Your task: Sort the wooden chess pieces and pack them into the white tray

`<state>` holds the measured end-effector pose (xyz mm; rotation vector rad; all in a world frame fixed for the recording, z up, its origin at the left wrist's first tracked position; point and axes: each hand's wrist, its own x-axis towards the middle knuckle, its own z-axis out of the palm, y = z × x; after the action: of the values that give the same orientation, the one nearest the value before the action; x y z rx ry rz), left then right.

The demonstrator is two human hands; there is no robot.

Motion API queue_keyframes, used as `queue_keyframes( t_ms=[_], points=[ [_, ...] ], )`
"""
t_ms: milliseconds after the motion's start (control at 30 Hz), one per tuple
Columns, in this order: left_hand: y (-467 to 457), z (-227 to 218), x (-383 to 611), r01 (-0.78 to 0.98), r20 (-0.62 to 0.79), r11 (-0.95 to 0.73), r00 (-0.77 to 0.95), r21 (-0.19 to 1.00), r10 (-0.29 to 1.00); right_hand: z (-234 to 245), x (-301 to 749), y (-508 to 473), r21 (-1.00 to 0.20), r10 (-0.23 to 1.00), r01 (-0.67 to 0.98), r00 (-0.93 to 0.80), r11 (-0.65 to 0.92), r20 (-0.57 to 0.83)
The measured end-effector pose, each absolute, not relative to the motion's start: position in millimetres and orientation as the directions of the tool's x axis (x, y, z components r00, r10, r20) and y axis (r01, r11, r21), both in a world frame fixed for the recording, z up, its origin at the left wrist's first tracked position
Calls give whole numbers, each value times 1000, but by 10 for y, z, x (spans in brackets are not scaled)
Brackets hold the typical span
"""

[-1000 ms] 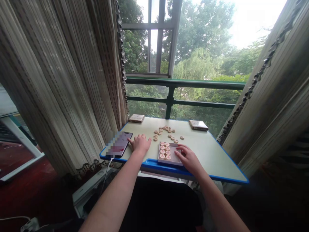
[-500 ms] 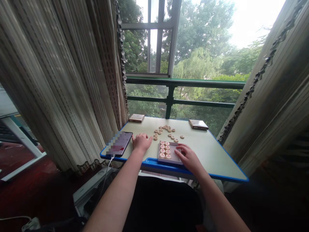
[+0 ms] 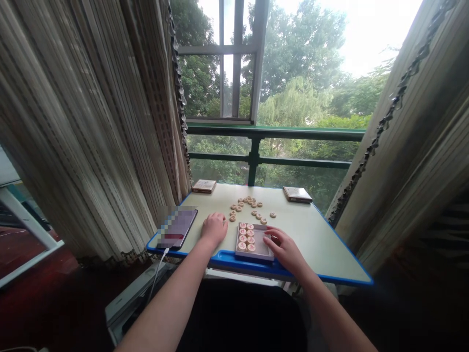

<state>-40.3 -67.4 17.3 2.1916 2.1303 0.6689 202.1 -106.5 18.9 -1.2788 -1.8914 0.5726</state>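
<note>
My left hand [image 3: 215, 229] rests on the table with its fingers bent and drawn together. Whatever may be under its fingertips is too hidden to make out. Just beyond its fingers lie loose round wooden Chinese chess pieces [image 3: 233, 218], several of them scattered toward the back. A shallow open box [image 3: 261, 244] sits at the near edge, its left side filled with two columns of red-marked pieces [image 3: 251, 240]. Over the box's right rim is my right hand [image 3: 286, 248], thumb and index finger apart, with no piece visible between them.
A phone [image 3: 179, 227] with a white cable lies on the table's left side. Two flat boxes, one at back left [image 3: 204, 186] and one at back right [image 3: 297, 194], stand near the far edge. Curtains [image 3: 110, 122] hang at both sides, with a green railing [image 3: 278, 133] behind.
The view has shifted slightly, so the table sits lower in it. My left hand's fingers have drawn in from a wider spread. My right hand stays at the box's right side.
</note>
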Motion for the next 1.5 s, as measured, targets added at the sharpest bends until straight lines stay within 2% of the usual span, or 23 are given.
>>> queue_keyframes(
  t_ms=[133, 333, 500, 733, 933, 1067, 1133, 1300, 1400, 1500],
  points=[
    [-469, 304, -365, 960, 195, -41, -15, 276, 981, 253, 2127, -892, -722, 902, 541, -290, 431, 321],
    [171, 549, -109, 941, 195, -118, 57, 317, 979, 319, 2267, -87, -492, 876, 730, -335, 474, 348],
    [574, 325, -53, 891, 198, -238, 172, 385, 965, 175, 2199, 428, -443, 902, 787, -397, 430, 169],
    [673, 73, -71, 864, 67, -280, 278, 419, 958, 137, 2067, 404, -413, 847, 742, -496, 528, 191],
    [638, 126, -36, 717, 187, -357, 309, 599, 933, 193, 2141, 321, -430, 820, 699, -482, 572, 308],
    [641, 100, -33, 531, 206, -310, 248, 789, 947, 252, 2185, 272, -374, 810, 719, -522, 586, 266],
    [648, 78, -31, 459, 185, -271, 223, 846, 957, 256, 2197, 275, -345, 794, 714, -548, 608, 264],
    [671, 75, -28, 292, 118, -180, 216, 939, 969, 203, 2168, 326, -297, 760, 705, -544, 644, 356],
    [666, 110, -50, 218, 136, -176, 187, 960, 973, 175, 2144, 349, -278, 724, 673, -584, 685, 368],
    [628, 152, -89, 321, 127, -178, 174, 930, 977, 167, 2143, 354, -269, 684, 631, -636, 728, 357]
  ],
)
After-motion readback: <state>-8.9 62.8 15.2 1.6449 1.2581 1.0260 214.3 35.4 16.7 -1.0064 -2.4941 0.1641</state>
